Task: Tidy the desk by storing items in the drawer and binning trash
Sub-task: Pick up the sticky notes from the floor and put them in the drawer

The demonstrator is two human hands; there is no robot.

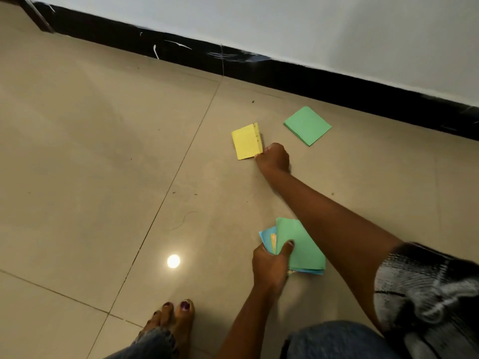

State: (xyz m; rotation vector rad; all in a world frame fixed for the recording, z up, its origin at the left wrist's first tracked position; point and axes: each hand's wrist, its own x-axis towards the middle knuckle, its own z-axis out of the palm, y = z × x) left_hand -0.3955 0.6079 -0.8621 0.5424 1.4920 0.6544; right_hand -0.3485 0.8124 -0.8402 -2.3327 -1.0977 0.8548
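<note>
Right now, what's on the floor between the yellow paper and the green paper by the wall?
In the head view, only the right hand, gripping the yellow paper; otherwise bare floor up to the green paper.

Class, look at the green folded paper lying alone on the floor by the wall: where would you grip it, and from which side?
The green folded paper lies flat on the floor tiles, one corner pointing towards the person. Pinch that near corner, coming from the person's side, probably with the right hand once it is free: the layered edges there offer a lip to lift. The left hand already holds papers.
</note>
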